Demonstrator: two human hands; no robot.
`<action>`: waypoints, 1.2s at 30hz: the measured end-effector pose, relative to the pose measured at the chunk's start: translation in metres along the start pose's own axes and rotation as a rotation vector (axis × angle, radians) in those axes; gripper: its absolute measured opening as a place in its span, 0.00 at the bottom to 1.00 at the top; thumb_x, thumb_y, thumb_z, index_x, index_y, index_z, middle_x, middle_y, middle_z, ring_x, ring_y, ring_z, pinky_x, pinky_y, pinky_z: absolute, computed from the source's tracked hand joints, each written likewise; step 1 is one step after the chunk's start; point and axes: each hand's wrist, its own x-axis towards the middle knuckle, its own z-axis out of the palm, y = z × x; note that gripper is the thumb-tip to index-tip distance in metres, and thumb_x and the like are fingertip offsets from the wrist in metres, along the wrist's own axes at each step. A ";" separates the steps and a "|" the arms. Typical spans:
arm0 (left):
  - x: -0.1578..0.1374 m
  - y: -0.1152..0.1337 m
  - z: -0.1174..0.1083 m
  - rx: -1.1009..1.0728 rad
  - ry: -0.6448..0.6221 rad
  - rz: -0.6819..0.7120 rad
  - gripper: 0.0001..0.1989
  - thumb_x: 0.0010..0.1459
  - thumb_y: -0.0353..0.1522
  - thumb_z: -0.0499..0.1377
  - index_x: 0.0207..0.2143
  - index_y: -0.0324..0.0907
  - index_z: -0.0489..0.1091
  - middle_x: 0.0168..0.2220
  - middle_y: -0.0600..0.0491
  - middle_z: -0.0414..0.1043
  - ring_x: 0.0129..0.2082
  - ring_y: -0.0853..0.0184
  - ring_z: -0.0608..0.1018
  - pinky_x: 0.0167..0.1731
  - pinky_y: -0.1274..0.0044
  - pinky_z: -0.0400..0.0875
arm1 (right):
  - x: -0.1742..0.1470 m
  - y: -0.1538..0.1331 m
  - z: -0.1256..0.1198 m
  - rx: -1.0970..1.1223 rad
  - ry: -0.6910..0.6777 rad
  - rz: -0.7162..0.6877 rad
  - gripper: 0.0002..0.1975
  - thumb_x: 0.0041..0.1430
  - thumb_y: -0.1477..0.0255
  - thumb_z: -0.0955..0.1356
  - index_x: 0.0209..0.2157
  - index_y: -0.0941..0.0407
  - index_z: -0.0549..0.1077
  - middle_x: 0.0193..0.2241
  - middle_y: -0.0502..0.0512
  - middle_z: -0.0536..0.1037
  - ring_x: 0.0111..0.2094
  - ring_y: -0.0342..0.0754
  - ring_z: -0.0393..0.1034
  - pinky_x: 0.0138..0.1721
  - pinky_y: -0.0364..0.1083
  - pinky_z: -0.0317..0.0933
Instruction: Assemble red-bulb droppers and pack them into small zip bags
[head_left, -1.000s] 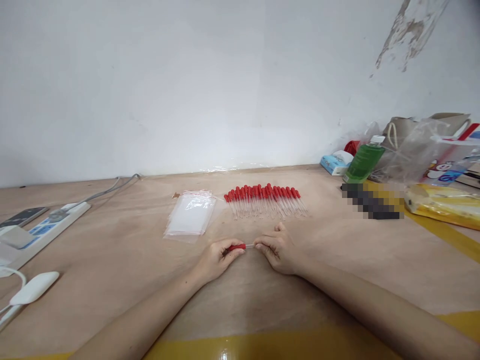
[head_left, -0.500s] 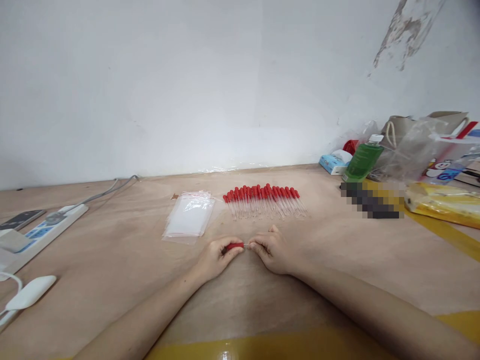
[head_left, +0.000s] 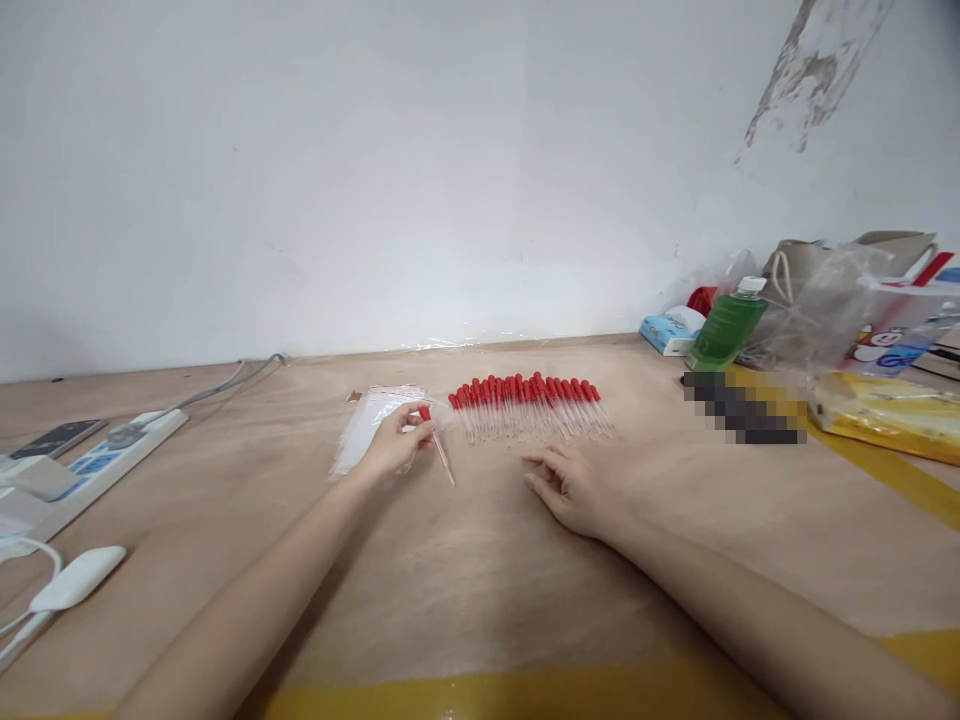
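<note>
While the left hand pinches a slim clear-tubed, red-bulbed dropper by a flat stack of clear plastic bags — right hand half-curled, apparently empty — that bulb-end-only grip could let the thin tip swing and snag.

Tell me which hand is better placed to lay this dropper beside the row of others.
Left, most likely: your left hand holds the dropper near its red bulb, just left of the dropper row. Your right hand, seemingly empty, would need a handover first.
</note>
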 end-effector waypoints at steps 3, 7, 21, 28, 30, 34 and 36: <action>0.036 0.009 0.003 0.099 0.005 -0.029 0.21 0.43 0.28 0.63 0.42 0.37 0.65 0.24 0.57 0.67 0.20 0.74 0.73 0.28 0.78 0.72 | 0.001 0.009 -0.002 0.002 0.025 -0.001 0.10 0.56 0.71 0.61 0.39 0.57 0.69 0.27 0.53 0.68 0.25 0.42 0.62 0.30 0.44 0.59; 0.076 0.009 0.023 0.236 0.052 -0.073 0.28 0.44 0.25 0.63 0.49 0.34 0.59 0.26 0.53 0.70 0.20 0.72 0.74 0.26 0.78 0.72 | 0.000 0.010 -0.001 0.005 0.024 -0.041 0.10 0.55 0.73 0.61 0.40 0.56 0.69 0.28 0.53 0.68 0.26 0.42 0.62 0.32 0.45 0.59; 0.074 -0.002 0.012 0.715 0.154 0.113 0.14 0.51 0.33 0.57 0.41 0.37 0.68 0.34 0.49 0.75 0.34 0.64 0.77 0.38 0.76 0.68 | 0.002 0.008 -0.002 0.017 0.001 -0.073 0.10 0.55 0.74 0.61 0.39 0.56 0.69 0.30 0.54 0.69 0.27 0.43 0.62 0.32 0.45 0.59; 0.017 -0.022 -0.042 1.125 0.257 0.286 0.24 0.55 0.41 0.50 0.51 0.36 0.63 0.57 0.41 0.57 0.59 0.53 0.54 0.55 0.63 0.48 | 0.002 0.009 -0.001 0.024 -0.007 -0.080 0.09 0.55 0.74 0.61 0.38 0.56 0.69 0.31 0.54 0.69 0.26 0.42 0.62 0.30 0.44 0.60; 0.007 -0.033 -0.050 1.254 0.184 0.228 0.31 0.56 0.44 0.47 0.57 0.34 0.54 0.60 0.40 0.48 0.61 0.53 0.48 0.55 0.61 0.46 | 0.002 0.010 0.000 0.030 -0.005 -0.085 0.09 0.55 0.74 0.62 0.38 0.56 0.69 0.32 0.54 0.69 0.26 0.41 0.62 0.30 0.44 0.60; -0.001 -0.049 -0.048 1.298 -0.002 0.074 0.33 0.59 0.46 0.40 0.60 0.34 0.47 0.62 0.41 0.43 0.61 0.55 0.48 0.55 0.59 0.46 | 0.000 0.011 0.002 0.042 0.005 -0.086 0.08 0.55 0.75 0.61 0.36 0.55 0.70 0.32 0.54 0.68 0.26 0.41 0.62 0.30 0.44 0.60; -0.002 -0.052 -0.046 1.283 -0.019 0.070 0.29 0.61 0.42 0.38 0.59 0.35 0.49 0.62 0.43 0.43 0.61 0.56 0.48 0.55 0.59 0.45 | 0.000 0.011 0.002 0.041 0.008 -0.091 0.07 0.55 0.75 0.61 0.35 0.56 0.70 0.31 0.54 0.68 0.26 0.42 0.62 0.30 0.44 0.60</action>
